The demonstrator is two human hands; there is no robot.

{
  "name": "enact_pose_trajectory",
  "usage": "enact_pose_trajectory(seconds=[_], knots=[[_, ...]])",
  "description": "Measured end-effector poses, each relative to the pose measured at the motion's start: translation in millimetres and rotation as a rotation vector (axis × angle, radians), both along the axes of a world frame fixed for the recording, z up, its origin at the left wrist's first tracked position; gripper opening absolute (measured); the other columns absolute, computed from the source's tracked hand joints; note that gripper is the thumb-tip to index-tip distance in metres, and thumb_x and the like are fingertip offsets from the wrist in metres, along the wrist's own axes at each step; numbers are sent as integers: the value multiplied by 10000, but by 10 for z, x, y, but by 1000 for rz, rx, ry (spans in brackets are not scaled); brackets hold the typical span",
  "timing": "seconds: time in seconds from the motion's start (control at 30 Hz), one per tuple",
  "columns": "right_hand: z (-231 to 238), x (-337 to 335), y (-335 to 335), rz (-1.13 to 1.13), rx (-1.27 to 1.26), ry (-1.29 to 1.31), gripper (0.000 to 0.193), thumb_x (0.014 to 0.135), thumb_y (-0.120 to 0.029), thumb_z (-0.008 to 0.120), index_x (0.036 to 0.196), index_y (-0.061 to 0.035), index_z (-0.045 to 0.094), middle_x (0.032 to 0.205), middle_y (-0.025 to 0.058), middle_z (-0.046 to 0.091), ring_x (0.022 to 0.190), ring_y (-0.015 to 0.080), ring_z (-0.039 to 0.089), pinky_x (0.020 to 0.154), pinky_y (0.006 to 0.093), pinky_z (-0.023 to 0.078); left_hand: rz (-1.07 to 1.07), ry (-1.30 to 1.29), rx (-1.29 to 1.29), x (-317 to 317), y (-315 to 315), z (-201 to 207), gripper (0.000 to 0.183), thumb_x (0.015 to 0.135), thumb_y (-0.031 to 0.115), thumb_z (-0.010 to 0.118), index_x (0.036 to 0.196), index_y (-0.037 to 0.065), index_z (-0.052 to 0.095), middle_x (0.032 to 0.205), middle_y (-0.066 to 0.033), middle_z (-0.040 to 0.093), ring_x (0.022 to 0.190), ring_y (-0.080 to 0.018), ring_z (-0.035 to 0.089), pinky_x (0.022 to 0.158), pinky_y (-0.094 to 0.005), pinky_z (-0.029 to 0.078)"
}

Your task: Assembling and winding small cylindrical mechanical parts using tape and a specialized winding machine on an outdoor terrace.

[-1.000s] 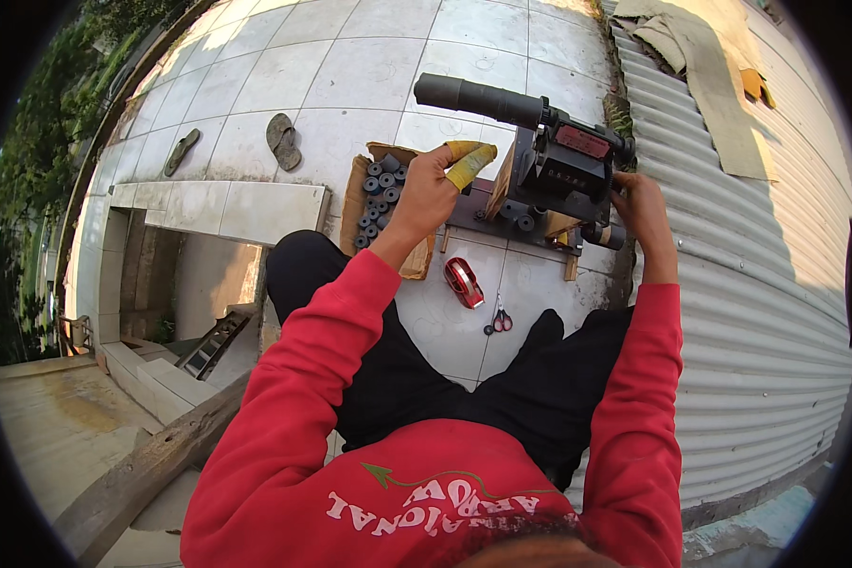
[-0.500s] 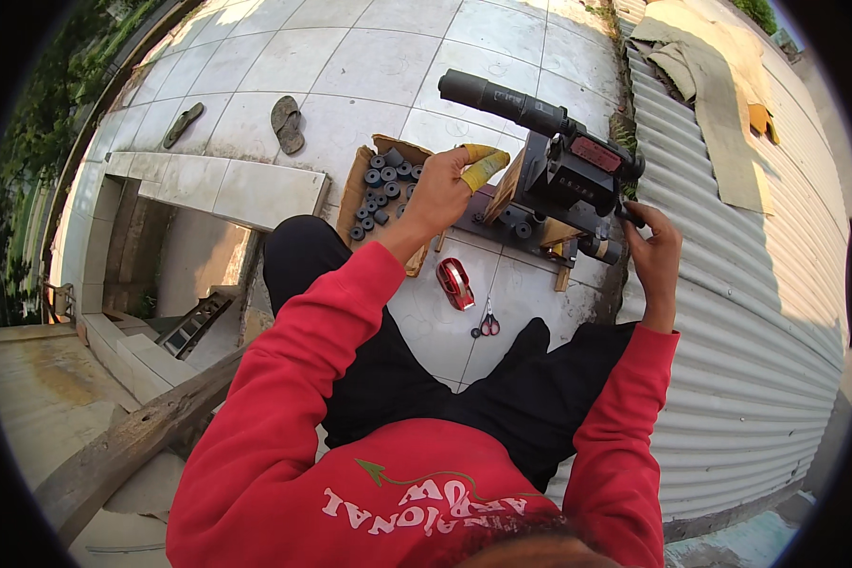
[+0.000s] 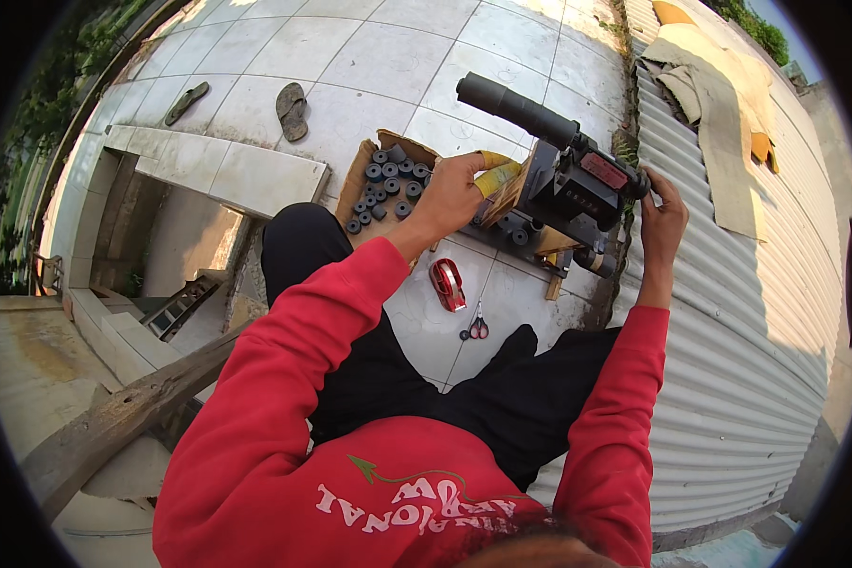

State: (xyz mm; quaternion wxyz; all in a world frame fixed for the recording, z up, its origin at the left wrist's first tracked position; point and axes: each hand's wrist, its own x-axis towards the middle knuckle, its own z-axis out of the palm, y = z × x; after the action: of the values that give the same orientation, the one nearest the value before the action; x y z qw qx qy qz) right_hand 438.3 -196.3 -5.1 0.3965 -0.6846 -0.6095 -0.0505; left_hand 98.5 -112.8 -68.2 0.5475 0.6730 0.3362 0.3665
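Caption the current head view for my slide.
Left hand in yellow finger covers, right hand, both at a black machine beside a cardboard box of dark cylinders on tiled floor.

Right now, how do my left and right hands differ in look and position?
Your left hand has yellow wrapping on its fingers; your right hand shows none. The left hand is at the left side of the black device, by a wooden piece; the right hand is at the black knob on the device's right end. Both hands come out of red sleeves.
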Motion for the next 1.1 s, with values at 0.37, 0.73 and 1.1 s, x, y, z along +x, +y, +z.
enact_pose_trajectory(seconds=[0.37, 0.73, 1.1], knots=[[-406, 129, 75, -56, -246, -69, 189, 865, -132, 760, 1035, -49, 770, 870, 260, 703, 850, 461, 688, 734, 489, 522, 17, 8, 1, -30, -26, -51, 289, 1051, 170, 661, 1285, 26, 748, 1130, -46, 769, 956, -74, 640, 835, -250, 522], [-352, 83, -135, 63, -506, -56, 231, 810, -119, 755, 996, 16, 765, 824, 255, 695, 754, 398, 692, 707, 462, 513, 24, 37, 40, -14, -26, -1, 290, 1051, 186, 665, 1272, 18, 750, 1123, -79, 772, 981, -95, 652, 862, -272, 523], [23, -278, -501, 54, -541, 6, 257, 812, -134, 780, 1019, 18, 790, 930, 224, 762, 801, 356, 732, 764, 397, 548, 69, 47, 195, -34, -45, -83, 277, 1008, 117, 664, 1246, 8, 756, 1087, -153, 778, 931, -177, 694, 833, -313, 541]])
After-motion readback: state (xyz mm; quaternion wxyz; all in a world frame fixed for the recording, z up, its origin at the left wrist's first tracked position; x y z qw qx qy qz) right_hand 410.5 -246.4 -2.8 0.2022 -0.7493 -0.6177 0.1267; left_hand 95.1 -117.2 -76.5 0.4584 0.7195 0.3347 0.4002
